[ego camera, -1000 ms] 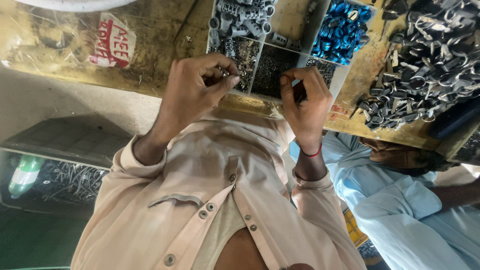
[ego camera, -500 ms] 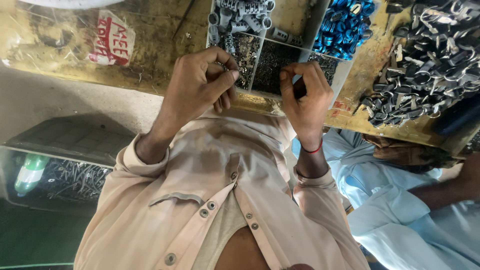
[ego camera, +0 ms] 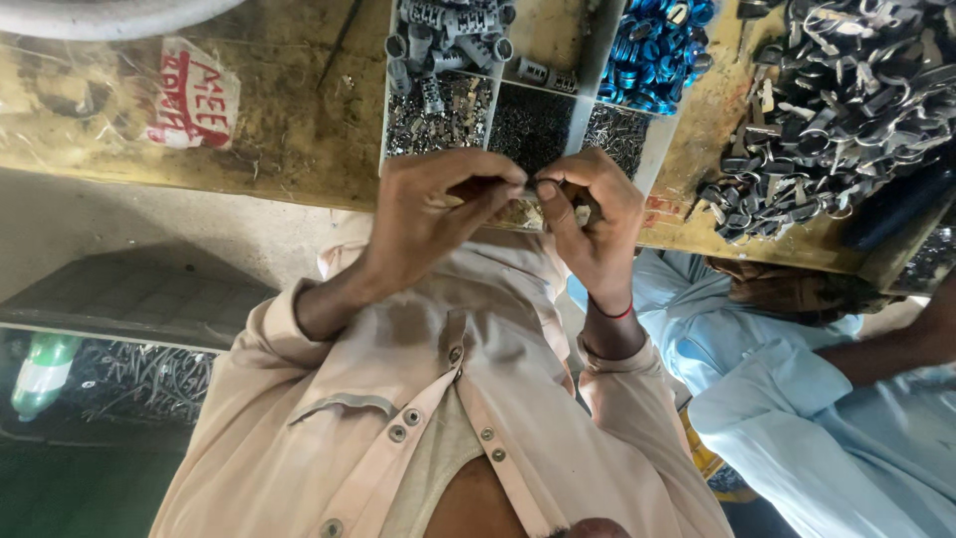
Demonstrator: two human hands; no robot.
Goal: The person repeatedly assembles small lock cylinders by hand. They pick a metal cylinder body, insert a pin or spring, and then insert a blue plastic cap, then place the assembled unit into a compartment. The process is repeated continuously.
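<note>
My left hand (ego camera: 433, 214) and my right hand (ego camera: 597, 219) are raised in front of my chest at the near edge of a worn wooden bench (ego camera: 299, 130). Their fingertips meet and pinch a small metal part (ego camera: 533, 187), mostly hidden by the fingers. My right hand wears a red thread at the wrist. Just beyond the hands lies a divided tray (ego camera: 590, 80) with grey cylindrical pieces (ego camera: 448, 30), tiny metal bits (ego camera: 443, 125), dark small parts (ego camera: 533, 125) and blue rings (ego camera: 652, 45).
A heap of dark metal clips (ego camera: 846, 100) covers the bench at the right. A person in a light blue shirt (ego camera: 797, 399) stands close on my right. At lower left are a green bottle (ego camera: 40, 374) and a crate of metal rods (ego camera: 139, 384).
My two hands were apart over the tray's near edge; they have come together, and the fingertips now meet on the small part.
</note>
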